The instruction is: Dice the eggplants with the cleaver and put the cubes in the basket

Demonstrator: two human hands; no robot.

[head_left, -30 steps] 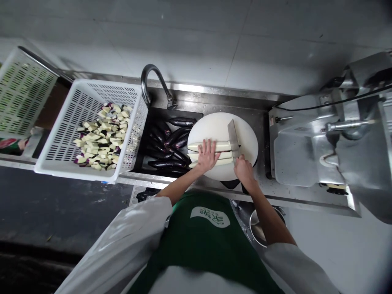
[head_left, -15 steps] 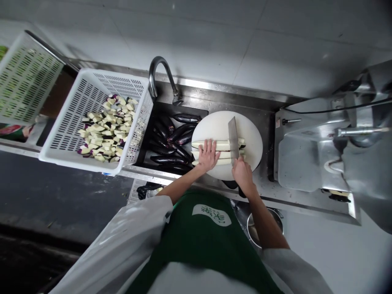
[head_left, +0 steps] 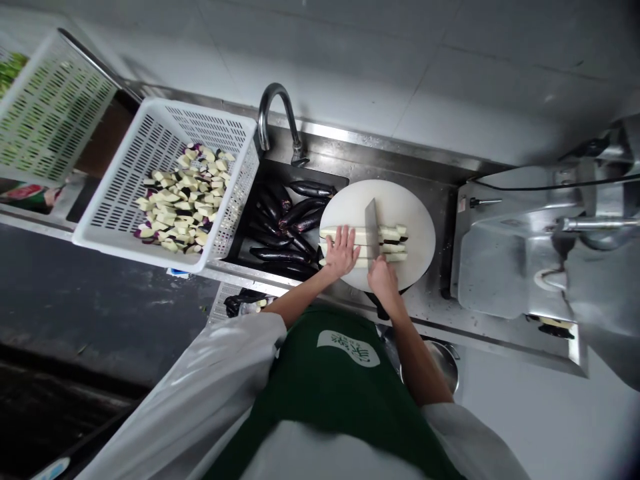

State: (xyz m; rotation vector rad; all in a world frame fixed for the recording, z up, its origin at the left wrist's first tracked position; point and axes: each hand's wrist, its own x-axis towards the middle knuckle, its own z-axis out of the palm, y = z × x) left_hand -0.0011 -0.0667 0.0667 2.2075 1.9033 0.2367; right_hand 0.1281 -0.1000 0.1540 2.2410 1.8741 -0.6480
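- The pale eggplant lengths (head_left: 394,248) lie side by side across the round white board (head_left: 350,199); their middle stretch is hidden beneath the left hand (head_left: 341,252) and behind the blade of the cleaver (head_left: 372,230).
- The cleaver's handle is covered by the right hand (head_left: 383,280), and whether its edge reaches the board cannot be told.
- The right forearm hides part of a metal pot (head_left: 447,365) below the counter.
- The metal machine (head_left: 493,270) at the right runs out of view, its far parts dim; the perforated basket (head_left: 55,113) at the far left is cut off too.
- The dark whole eggplants (head_left: 311,208) overlap, so their number is hard to make out.
- The left hand lies flat, palm down, fingers spread and pointing away from the body, pressing on the lengths.
- The right hand is clenched around the cleaver's handle at the board's near side, the blade pointing away from the body.
- Both arms reach forward, converging over the board.
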